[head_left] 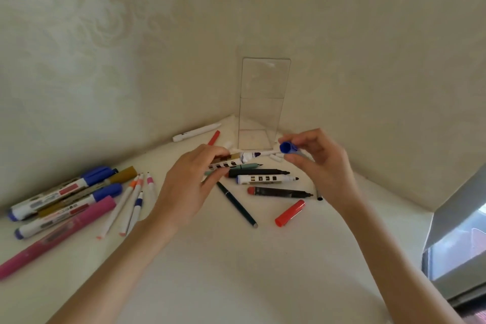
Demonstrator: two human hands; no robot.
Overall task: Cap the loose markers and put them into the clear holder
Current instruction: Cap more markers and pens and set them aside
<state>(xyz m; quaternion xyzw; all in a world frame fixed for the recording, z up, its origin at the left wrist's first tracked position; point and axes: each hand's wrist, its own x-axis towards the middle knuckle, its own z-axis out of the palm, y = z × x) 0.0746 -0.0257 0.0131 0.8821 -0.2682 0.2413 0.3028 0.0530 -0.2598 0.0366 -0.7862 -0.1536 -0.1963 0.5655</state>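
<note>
My left hand (196, 179) grips an uncapped white marker with a blue tip (249, 156), held level and pointing right. My right hand (319, 159) pinches a blue cap (288, 147), its open end facing the marker tip a short gap away. The clear holder (263, 102) stands upright and empty in the corner just behind my hands. Below my hands lie several uncapped markers: a teal one (249, 166), a black one (259, 172), a white one (265, 179) and a black one with a red end (278, 192). A loose red cap (290, 213) lies near them.
A heap of capped markers (68, 200) and thin pens (131, 205) lies at the left. A dark thin pen (236, 204) lies in the middle. A white pen (196, 133) and a red pen (213, 137) rest by the wall. A grey box (457, 242) stands at the right edge.
</note>
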